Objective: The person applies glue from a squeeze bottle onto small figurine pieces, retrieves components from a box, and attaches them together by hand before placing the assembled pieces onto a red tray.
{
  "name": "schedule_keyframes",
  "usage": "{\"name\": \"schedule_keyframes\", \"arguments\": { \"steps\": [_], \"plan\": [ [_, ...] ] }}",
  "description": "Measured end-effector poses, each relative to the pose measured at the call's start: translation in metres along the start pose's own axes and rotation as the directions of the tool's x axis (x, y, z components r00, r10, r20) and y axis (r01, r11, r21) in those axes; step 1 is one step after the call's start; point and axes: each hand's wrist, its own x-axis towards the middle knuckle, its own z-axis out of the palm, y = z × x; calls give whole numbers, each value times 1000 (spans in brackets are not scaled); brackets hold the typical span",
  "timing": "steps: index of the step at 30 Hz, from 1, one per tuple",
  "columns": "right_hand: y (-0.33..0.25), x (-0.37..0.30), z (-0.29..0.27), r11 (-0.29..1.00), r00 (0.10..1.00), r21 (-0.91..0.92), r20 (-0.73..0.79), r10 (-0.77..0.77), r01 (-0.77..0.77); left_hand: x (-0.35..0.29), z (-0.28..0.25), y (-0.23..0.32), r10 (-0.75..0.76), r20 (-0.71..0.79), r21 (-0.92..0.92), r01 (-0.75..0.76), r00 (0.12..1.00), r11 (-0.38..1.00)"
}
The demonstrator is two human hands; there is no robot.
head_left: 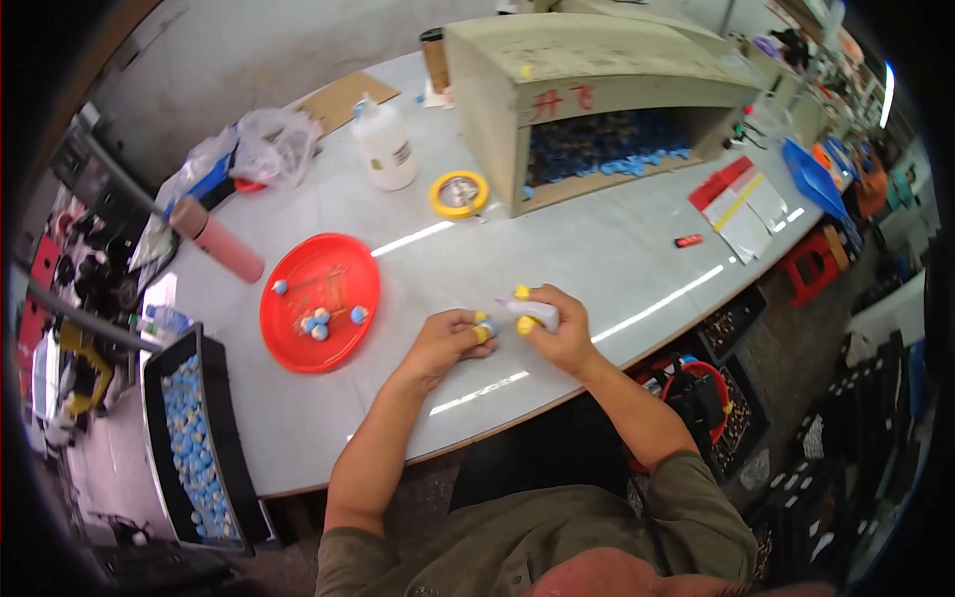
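The table looks smooth and glossy, streaked with light; the red plate is shiny plastic; the far box looks like matt, rough board.

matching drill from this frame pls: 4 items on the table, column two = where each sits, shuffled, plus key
Things:
1. red plate
2. white bottle
3. yellow tape roll
4. pink cylinder

Places:
A. just in front of the big box's open side
B. left of the left hand, holding small blue pieces
C. table's left edge, lying tilted
D. far side, next to the crumpled clear bag

Pairs: 1-B, 2-D, 3-A, 4-C
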Motion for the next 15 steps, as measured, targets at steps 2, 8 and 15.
{"name": "schedule_keyframes", "arguments": {
  "steps": [2,8,15],
  "plan": [
    [5,-7,6,1000,999,1,32,-25,25,-2,-4,0,-33,56,16,32,998,999],
    [6,-8,15,953,966,-155,56,-254,260,-11,-6,3,-55,88,60,50,995,997],
    [0,-5,13,959,970,-163,120,-213,231,-9,-4,3,-69,105,58,64,992,996]
  ]
}}
